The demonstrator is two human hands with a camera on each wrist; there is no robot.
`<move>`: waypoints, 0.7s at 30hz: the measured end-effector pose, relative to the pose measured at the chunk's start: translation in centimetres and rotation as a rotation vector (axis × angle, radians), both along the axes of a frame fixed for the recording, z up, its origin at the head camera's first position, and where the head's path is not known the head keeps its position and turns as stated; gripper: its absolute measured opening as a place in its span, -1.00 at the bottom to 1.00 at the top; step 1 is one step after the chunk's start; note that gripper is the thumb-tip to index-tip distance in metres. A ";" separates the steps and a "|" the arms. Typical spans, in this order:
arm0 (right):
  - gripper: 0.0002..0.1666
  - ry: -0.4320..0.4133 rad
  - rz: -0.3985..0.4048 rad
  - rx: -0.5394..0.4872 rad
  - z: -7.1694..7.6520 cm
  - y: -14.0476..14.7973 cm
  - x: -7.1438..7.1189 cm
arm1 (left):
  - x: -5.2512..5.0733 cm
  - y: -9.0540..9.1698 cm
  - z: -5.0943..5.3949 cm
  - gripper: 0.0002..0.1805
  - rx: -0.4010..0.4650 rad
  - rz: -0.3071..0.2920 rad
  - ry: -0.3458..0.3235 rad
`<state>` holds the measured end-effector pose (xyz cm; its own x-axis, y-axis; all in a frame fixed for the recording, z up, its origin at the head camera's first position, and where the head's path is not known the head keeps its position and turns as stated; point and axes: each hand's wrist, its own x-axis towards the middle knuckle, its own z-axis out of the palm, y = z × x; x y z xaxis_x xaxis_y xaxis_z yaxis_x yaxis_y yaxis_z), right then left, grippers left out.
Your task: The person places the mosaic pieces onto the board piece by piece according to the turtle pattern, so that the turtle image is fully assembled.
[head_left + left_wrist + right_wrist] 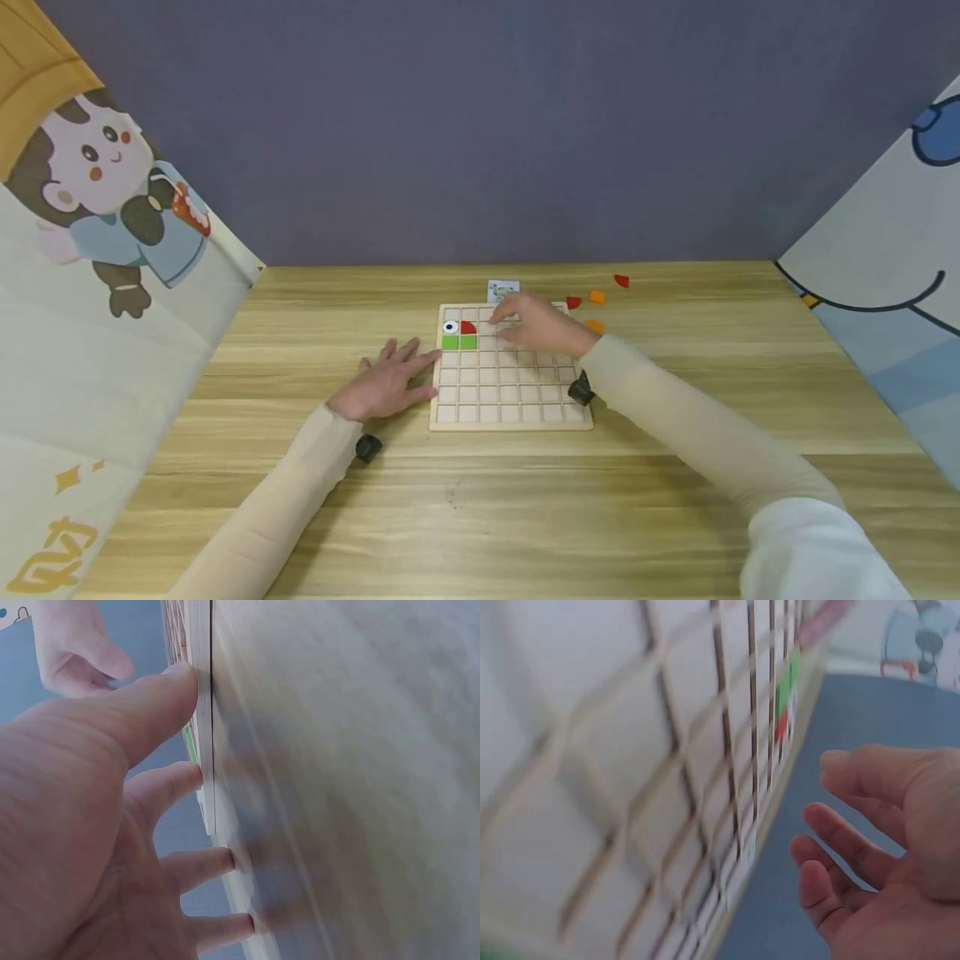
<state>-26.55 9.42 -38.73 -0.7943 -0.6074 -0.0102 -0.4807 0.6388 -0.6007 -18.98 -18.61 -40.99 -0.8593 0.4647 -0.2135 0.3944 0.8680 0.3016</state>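
Note:
A wooden grid board lies on the table. Near its upper left are a white eye tile, a red quarter-round tile and two green square tiles. My left hand rests at the board's left edge, fingers spread, with thumb and index finger touching the rim in the left wrist view. Over the upper middle of the board hovers my right hand, its fingers loosely bent. In the right wrist view no piece shows between the right fingers.
A small picture card lies behind the board, partly hidden by it or the right hand. Right of the board are loose red pieces and orange pieces. A dark wall rises behind the table, with printed panels at both sides.

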 end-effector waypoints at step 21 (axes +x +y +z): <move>-0.50 -0.033 -0.360 0.114 -0.9 16.1 -4.6 | 0.1 0.0 0.0 -0.28 0.009 -0.003 -0.004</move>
